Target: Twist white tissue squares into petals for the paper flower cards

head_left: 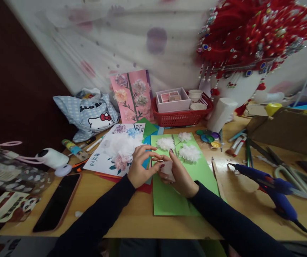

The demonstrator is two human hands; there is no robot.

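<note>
My left hand (140,167) and my right hand (177,175) meet over the desk, both pinching a small white piece of tissue paper (167,168) between their fingertips. Under them lies a green card sheet (169,200) bearing three white tissue-paper flowers (189,152) along a drawn stem. To the left lies a white card (107,160) with pink, white and blue paper flowers. Both arms wear dark sleeves.
A blue glue gun (272,185) and scissors (295,175) lie at the right. At the back stand a red basket (181,116), a pink flower card (133,95) and a red headdress (252,39). A phone (58,201) lies front left, a patterned bag (91,114) behind it.
</note>
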